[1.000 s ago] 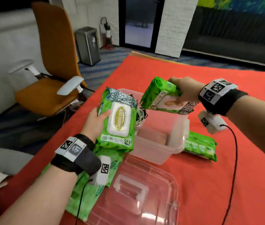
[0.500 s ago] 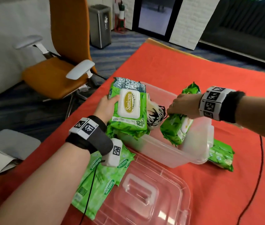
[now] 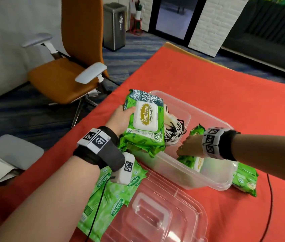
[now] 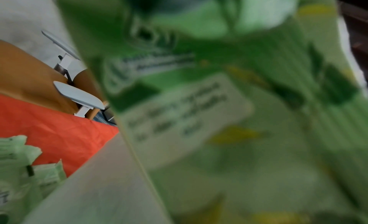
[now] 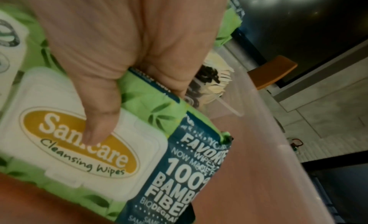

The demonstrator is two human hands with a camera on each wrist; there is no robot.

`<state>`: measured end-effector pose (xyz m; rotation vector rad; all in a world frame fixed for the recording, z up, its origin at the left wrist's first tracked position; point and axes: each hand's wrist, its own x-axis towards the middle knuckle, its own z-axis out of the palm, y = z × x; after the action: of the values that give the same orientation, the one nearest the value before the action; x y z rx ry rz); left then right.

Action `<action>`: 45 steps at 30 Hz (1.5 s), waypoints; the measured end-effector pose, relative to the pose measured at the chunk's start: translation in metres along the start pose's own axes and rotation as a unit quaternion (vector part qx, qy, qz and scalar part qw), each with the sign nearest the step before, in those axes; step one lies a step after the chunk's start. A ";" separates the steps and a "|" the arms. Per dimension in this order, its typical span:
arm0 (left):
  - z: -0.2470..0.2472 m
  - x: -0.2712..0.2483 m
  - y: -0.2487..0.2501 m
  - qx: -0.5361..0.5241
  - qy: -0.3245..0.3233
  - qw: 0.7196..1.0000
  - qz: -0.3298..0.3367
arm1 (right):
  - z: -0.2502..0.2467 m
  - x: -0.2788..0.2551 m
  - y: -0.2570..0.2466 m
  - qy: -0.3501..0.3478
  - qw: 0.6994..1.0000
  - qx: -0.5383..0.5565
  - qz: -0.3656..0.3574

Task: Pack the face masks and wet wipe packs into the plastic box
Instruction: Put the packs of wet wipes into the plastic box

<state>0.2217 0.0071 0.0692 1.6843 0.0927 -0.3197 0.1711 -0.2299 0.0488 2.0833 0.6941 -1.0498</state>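
Note:
My left hand (image 3: 123, 117) grips a green Sanicare wet wipe pack (image 3: 145, 123) by its left edge, held tilted over the near-left end of the clear plastic box (image 3: 208, 183). That pack (image 4: 219, 101) fills the left wrist view as a blur. My right hand (image 3: 186, 147) is down inside the box and holds a second wipe pack (image 3: 193, 161) low against the right end. In the right wrist view the thumb presses this pack's (image 5: 79, 148) white flip lid and the fingers curl round its edge. Face masks (image 3: 173, 130) with tangled ear loops lie in the box's left end.
The box's clear lid (image 3: 155, 215) lies in front of the box. Flat green wipe packs (image 3: 113, 191) rest on the red tablecloth under my left wrist. Another pack (image 3: 246, 180) lies just right of the box. An orange office chair (image 3: 71, 70) stands at the table's left.
My right hand has lowered its wipe pack from above the box down into the right end. My left hand still holds its pack over the left end.

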 end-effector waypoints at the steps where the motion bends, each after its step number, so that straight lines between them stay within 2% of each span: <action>1: 0.000 0.002 -0.002 -0.002 0.000 1.000 0.003 | 0.002 0.008 -0.003 0.006 1.000 0.000 0.001; 3: -0.001 0.002 -0.002 0.000 -0.005 1.000 0.004 | 0.002 0.022 -0.008 0.025 1.000 -0.004 -0.006; 6: -0.001 0.003 -0.004 -0.006 -0.011 1.000 0.007 | 0.003 0.043 -0.014 0.129 0.983 0.131 0.016; 8: -0.001 0.002 -0.004 -0.004 -0.006 1.000 0.005 | 0.004 0.054 -0.012 0.170 0.965 0.196 0.030; 12: 0.001 -0.002 -0.001 0.005 0.009 1.000 0.007 | -0.001 0.053 -0.010 0.185 0.943 0.271 0.047; 14: 0.001 -0.002 -0.001 0.009 0.010 1.000 0.016 | -0.003 0.049 -0.011 0.181 0.944 0.272 0.037; 17: -0.001 -0.001 -0.003 0.011 0.009 1.000 0.012 | -0.001 0.051 -0.007 0.232 0.932 0.275 0.038; 19: -0.001 -0.001 -0.003 0.010 0.008 1.000 0.012 | 0.005 0.056 -0.005 0.233 0.934 0.265 0.049; 21: -0.001 0.000 -0.003 0.015 0.008 1.000 0.016 | 0.008 0.053 -0.006 0.203 0.940 0.262 0.079; 26: -0.002 0.000 -0.005 0.025 0.010 0.999 0.022 | 0.003 0.029 -0.003 0.066 0.966 0.213 0.130; 29: -0.002 0.000 -0.004 0.015 0.008 1.000 0.020 | 0.006 0.025 -0.003 0.030 0.971 0.155 0.180; 32: -0.001 -0.001 -0.004 0.007 0.010 1.000 0.017 | 0.004 0.020 0.002 -0.003 0.961 0.191 0.200; 35: -0.001 -0.001 -0.005 0.004 0.014 1.000 0.009 | 0.004 0.023 0.019 -0.013 0.965 0.140 0.223; 38: -0.001 -0.001 -0.006 0.009 0.014 1.000 0.008 | 0.013 0.039 0.039 -0.022 0.954 0.181 0.237; 40: -0.002 -0.001 -0.006 0.011 0.014 1.000 0.010 | 0.015 0.039 0.046 -0.006 0.936 0.227 0.268; 42: -0.002 -0.002 -0.005 0.014 0.015 1.000 0.007 | 0.015 0.034 0.051 -0.009 0.905 0.306 0.294; 44: -0.002 -0.002 -0.005 0.013 0.011 1.000 0.011 | 0.013 0.025 0.047 -0.018 0.860 0.415 0.297; 45: -0.002 -0.001 -0.005 0.015 0.012 1.000 0.012 | 0.016 0.027 0.045 -0.026 0.820 0.493 0.289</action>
<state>0.2194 0.0097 0.0648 1.7184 0.0850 -0.2844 0.2100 -0.2661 0.0351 2.7937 -0.6899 -1.2002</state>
